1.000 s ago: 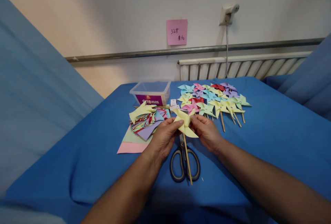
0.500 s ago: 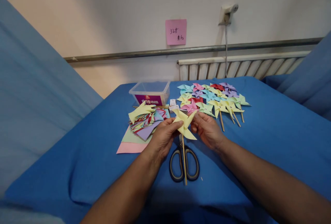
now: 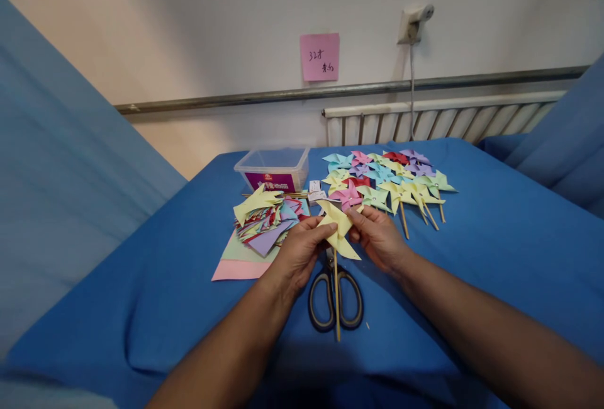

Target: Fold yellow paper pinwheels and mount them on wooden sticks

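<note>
A pale yellow paper pinwheel (image 3: 340,240) on a thin wooden stick (image 3: 336,296) is held up between my two hands. My left hand (image 3: 304,252) grips its left side, the thumb lying near the centre. With thumb and fingers, my right hand (image 3: 379,236) pinches the blade at the upper right. Below the pinwheel, scissors with dark handles (image 3: 357,314) lie on the blue cloth, their blades partly hidden behind it. The stick's lower end runs down in front of the gap between the scissor handles.
Several finished pinwheels (image 3: 381,174) lie at the back right. On the left, a pile of coloured paper pieces (image 3: 264,226) rests on pink and green sheets (image 3: 240,270). Behind are a clear plastic box (image 3: 301,176) and small white boxes (image 3: 316,196). Blue cloth (image 3: 179,283) covers the table.
My right fingers have moved slightly left and inward, bending the pinwheel's upper right blade toward the centre. The pinwheel sits a touch lower. My left hand keeps its hold.
</note>
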`<state>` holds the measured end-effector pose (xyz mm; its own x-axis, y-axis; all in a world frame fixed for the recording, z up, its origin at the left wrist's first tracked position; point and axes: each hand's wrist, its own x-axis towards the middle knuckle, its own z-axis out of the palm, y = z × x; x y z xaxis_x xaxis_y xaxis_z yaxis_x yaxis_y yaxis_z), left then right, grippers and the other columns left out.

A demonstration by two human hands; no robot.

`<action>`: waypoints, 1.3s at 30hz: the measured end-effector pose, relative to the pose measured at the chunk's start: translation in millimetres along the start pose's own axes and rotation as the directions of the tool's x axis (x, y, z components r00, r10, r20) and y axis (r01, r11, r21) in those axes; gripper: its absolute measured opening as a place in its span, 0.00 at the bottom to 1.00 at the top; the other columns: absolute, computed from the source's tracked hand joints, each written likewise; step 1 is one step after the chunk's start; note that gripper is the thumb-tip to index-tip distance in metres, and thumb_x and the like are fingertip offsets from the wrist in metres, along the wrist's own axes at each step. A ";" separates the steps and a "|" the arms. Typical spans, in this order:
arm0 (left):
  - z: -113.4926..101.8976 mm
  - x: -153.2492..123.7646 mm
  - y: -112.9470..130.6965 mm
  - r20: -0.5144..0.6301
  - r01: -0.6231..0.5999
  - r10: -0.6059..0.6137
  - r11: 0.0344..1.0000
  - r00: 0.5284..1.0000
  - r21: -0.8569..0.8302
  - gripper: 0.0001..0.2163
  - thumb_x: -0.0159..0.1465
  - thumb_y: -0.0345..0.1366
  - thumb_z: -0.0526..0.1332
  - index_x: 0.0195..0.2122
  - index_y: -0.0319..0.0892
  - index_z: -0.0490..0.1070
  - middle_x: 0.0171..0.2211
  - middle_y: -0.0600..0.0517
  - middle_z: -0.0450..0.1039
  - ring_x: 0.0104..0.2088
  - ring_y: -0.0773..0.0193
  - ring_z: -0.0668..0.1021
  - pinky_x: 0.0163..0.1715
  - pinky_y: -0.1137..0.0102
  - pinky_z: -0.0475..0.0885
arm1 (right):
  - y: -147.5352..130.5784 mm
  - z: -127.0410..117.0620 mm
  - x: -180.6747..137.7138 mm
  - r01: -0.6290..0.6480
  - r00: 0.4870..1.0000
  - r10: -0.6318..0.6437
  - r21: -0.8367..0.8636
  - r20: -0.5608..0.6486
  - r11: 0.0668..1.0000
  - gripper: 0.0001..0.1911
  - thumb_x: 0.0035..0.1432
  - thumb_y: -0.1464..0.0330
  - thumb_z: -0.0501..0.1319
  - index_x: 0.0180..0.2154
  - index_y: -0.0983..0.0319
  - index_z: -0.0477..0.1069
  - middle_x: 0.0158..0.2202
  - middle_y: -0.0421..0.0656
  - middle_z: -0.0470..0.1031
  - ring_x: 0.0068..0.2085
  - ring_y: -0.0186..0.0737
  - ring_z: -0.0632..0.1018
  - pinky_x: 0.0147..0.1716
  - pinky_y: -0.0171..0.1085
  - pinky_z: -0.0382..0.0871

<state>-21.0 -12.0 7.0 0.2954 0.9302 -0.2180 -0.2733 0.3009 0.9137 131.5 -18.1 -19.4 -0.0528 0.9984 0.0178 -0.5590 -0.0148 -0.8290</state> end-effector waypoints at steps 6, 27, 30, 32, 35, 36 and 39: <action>0.1 -0.8 -0.5 0.020 0.024 -0.024 1.000 1.000 -0.010 0.12 0.49 0.36 0.73 0.32 0.36 0.77 0.29 0.46 0.78 0.30 0.62 0.77 0.36 0.68 0.71 | 0.4 -0.1 1.6 -0.006 1.000 0.006 0.023 -0.022 1.000 0.17 0.46 0.56 0.74 0.26 0.62 0.74 0.20 0.35 0.69 0.20 0.27 0.64 0.21 0.30 0.56; 0.3 -2.8 3.7 0.002 0.026 -0.026 1.000 1.000 -0.016 0.13 0.50 0.33 0.73 0.36 0.35 0.80 0.32 0.45 0.79 0.30 0.64 0.77 0.36 0.70 0.71 | -1.7 -6.2 6.9 0.030 0.998 -0.032 -0.028 -0.057 0.999 0.18 0.50 0.54 0.72 0.29 0.62 0.74 0.16 0.33 0.65 0.17 0.26 0.63 0.18 0.29 0.51; -0.9 -1.7 4.1 -0.021 0.015 -0.015 1.000 1.000 -0.018 0.13 0.49 0.33 0.73 0.35 0.35 0.80 0.32 0.46 0.79 0.30 0.64 0.77 0.36 0.70 0.71 | -0.1 -7.5 7.1 0.020 0.999 -0.020 -0.009 -0.025 1.000 0.17 0.50 0.55 0.71 0.31 0.62 0.75 0.18 0.34 0.66 0.18 0.27 0.64 0.18 0.29 0.51; -1.1 -1.3 4.5 -0.026 0.016 -0.016 1.000 1.000 -0.016 0.13 0.49 0.33 0.73 0.35 0.35 0.80 0.32 0.46 0.79 0.30 0.65 0.77 0.36 0.70 0.71 | 1.4 -8.5 7.8 0.027 0.999 -0.027 -0.024 -0.024 0.999 0.17 0.50 0.56 0.72 0.27 0.61 0.73 0.17 0.33 0.65 0.18 0.26 0.63 0.18 0.30 0.51; 0.0 -1.8 4.8 -0.020 0.022 -0.022 1.000 1.000 -0.011 0.12 0.48 0.33 0.73 0.35 0.36 0.80 0.31 0.46 0.79 0.30 0.64 0.77 0.36 0.70 0.72 | 0.2 -9.8 8.6 0.069 0.994 -0.077 -0.108 -0.072 0.992 0.15 0.52 0.56 0.70 0.27 0.61 0.73 0.18 0.34 0.67 0.19 0.28 0.64 0.20 0.31 0.56; 0.7 -2.2 4.7 -0.021 0.023 -0.023 1.000 1.000 -0.009 0.12 0.48 0.33 0.73 0.34 0.36 0.79 0.31 0.46 0.79 0.30 0.64 0.77 0.36 0.69 0.72 | -1.6 -10.0 8.4 0.107 0.987 -0.126 -0.173 -0.103 0.979 0.14 0.54 0.56 0.69 0.29 0.60 0.75 0.21 0.36 0.70 0.22 0.29 0.67 0.22 0.31 0.60; 2.6 -2.8 4.1 -0.040 0.011 -0.011 1.000 0.999 0.005 0.12 0.48 0.33 0.73 0.33 0.35 0.78 0.31 0.46 0.79 0.29 0.64 0.77 0.35 0.69 0.72 | -8.7 -9.3 5.0 0.318 0.913 -0.402 -0.486 -0.076 0.814 0.11 0.59 0.59 0.64 0.38 0.57 0.80 0.37 0.42 0.78 0.38 0.38 0.77 0.38 0.38 0.70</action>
<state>-20.6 -14.0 12.2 0.2614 0.9345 -0.2418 -0.2655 0.3105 0.9128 143.8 -12.5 -17.3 0.2394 0.9212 0.3066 -0.0697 0.3313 -0.9409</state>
